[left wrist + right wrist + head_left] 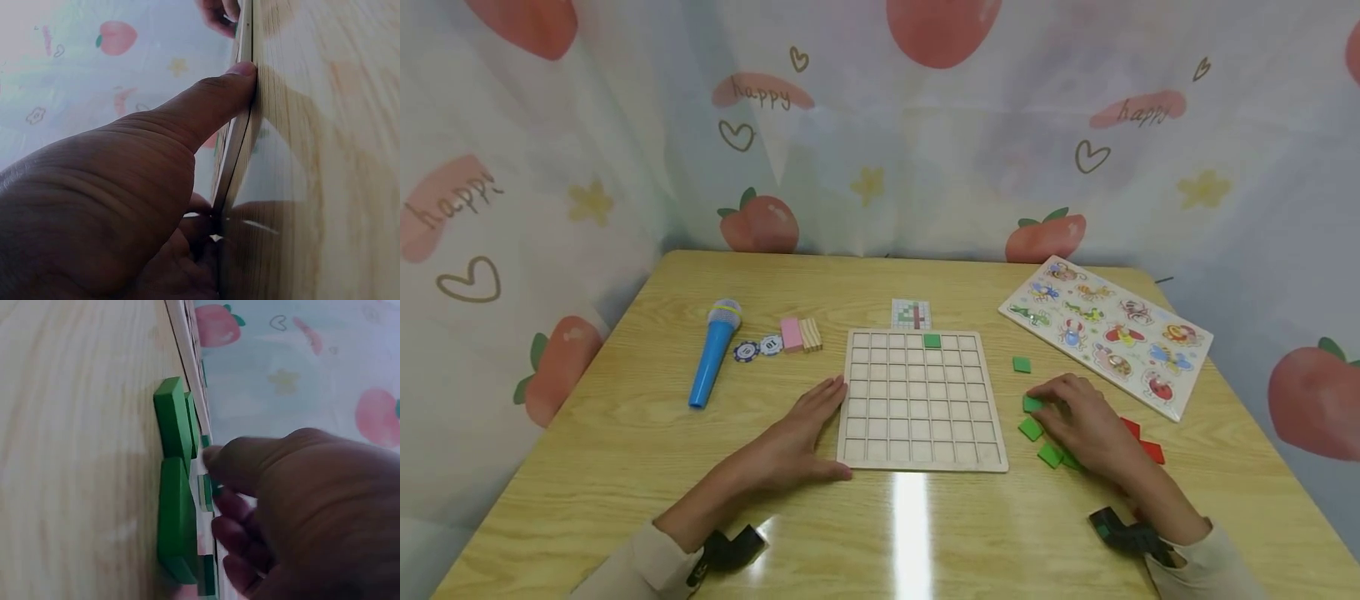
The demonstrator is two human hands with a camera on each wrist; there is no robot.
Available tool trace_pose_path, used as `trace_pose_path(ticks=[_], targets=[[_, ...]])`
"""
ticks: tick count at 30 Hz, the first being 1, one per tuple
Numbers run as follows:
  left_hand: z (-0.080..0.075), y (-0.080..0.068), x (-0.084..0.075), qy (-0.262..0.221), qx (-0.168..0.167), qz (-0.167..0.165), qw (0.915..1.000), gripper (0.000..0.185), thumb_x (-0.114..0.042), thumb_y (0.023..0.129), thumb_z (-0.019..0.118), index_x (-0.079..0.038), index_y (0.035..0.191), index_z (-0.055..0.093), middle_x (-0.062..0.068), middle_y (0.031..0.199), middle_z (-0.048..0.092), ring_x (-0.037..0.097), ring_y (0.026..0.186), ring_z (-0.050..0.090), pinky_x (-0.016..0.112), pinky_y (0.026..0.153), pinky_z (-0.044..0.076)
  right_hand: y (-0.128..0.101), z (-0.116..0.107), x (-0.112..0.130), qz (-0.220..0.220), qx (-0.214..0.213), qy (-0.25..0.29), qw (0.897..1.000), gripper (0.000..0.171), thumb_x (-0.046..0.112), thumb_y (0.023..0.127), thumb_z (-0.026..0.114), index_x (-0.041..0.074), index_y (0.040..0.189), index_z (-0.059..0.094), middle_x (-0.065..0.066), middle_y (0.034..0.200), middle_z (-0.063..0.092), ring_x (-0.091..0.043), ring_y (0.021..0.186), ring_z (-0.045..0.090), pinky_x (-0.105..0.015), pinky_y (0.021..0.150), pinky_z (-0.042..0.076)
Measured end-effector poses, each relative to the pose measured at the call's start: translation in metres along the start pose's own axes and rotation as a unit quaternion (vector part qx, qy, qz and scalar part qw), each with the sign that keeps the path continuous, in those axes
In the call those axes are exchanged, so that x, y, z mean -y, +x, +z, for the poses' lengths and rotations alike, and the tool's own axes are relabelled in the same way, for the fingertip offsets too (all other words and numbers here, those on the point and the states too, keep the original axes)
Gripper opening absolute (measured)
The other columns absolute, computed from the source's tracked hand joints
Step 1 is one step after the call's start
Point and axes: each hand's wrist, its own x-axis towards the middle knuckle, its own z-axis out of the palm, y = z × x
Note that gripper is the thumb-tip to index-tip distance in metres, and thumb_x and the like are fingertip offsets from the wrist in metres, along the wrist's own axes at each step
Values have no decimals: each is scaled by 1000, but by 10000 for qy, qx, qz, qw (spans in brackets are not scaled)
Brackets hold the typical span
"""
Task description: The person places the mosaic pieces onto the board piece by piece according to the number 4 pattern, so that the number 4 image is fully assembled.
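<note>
My left hand (801, 437) rests at the left side of a wooden grid board (925, 462). Its fingers touch the left edge and its thumb (215, 94) presses by the near corner. One green square tile (932, 341) sits in the board's top row. To the right of the board, my right hand (1086, 421) pinches a green tile (1032, 404) between thumb and fingertips, low over the table. Loose green tiles (1030, 429) lie just below it, two seen close in the right wrist view (178, 519). Red tiles (1152, 452) are partly hidden behind that hand.
A small pattern card (912, 314) lies beyond the board. At left are a blue toy microphone (709, 354), poker chips (747, 351), a pink block (792, 334) and a striped wooden block (810, 334). An insect puzzle board (1105, 333) lies at right, near another green tile (1022, 364).
</note>
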Motion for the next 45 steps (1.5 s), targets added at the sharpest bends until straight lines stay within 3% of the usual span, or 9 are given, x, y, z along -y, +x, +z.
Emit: trace_pose_path(ticks=[4,9,15,21,28,35,45], targets=[[1,3,0,38,20,48,10000,121,-48,84,90,-10,172,16,7,182,8,31,170,3,58,135,16,1,-8,11,113,-45,26,9999,27,15,98,77,13,125,74,-11,124,68,-30,115,63,-47,94,54],[3,7,-1,135,98,59,9998,121,-49,85,89,-10,172,16,5,182,8,29,170,3,56,136,16,8,-12,30,-42,-44,32,10000,25,14,97,79,15,121,73,-7,121,69,-24,105,63,-35,85,55],[1,9,-3,208,107,47,9997,120,-47,85,90,-9,172,16,5,182,9,29,170,3,55,136,18,42,-4,57,-491,178,-15,9986,17,11,96,79,13,112,74,-6,114,68,-23,101,62,-37,84,57],[1,7,0,148,83,53,9998,120,-46,84,90,-8,171,17,6,182,8,30,170,3,55,135,18,88,14,81,-878,679,117,9938,10,12,99,76,11,108,73,-10,113,68,-28,105,61,-43,88,56],[2,5,2,129,67,111,9998,120,-46,85,90,-7,171,17,7,182,8,31,170,3,56,135,19,131,31,102,-845,1526,-112,9846,13,15,102,73,8,112,72,-12,116,65,-32,115,58,-45,94,54],[2,4,2,115,68,109,9999,118,-47,85,89,-9,171,18,5,182,9,30,170,3,56,135,20,150,44,105,-726,1889,-72,9793,7,13,103,71,10,109,72,-12,115,64,-34,119,55,-47,93,51],[0,2,2,143,58,59,9999,120,-48,85,90,-10,172,17,5,182,8,29,170,3,56,135,21,158,50,107,-706,1958,-167,9780,13,13,103,71,8,114,74,-13,119,69,-34,121,61,-49,99,54]])
